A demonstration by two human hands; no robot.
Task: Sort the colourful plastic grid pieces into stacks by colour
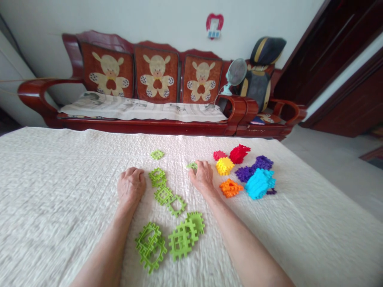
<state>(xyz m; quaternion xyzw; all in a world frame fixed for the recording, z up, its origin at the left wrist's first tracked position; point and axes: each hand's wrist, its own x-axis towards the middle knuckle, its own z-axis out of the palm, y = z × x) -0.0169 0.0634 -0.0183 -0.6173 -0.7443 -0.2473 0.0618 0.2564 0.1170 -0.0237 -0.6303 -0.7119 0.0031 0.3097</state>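
Note:
My left hand (131, 186) rests on the white quilted cover (60, 191), fingers curled under, right beside the end of a chain of green lattice tiles (165, 192). My right hand (203, 175) has its fingers closed on a single green tile (192, 165) lying on the cover. Between my forearms lie two clumps of joined green tiles, one clump (150, 245) on the left and the other clump (184, 235) on the right. One loose green tile (157, 154) sits farther away.
Right of my right hand stand built blocks: red (239, 153), yellow (224, 166), orange (230, 187), purple (254, 167) and cyan (259, 183). A dark red wooden sofa (143, 91) with bear cushions runs behind the surface. A dark door (344, 67) is at right.

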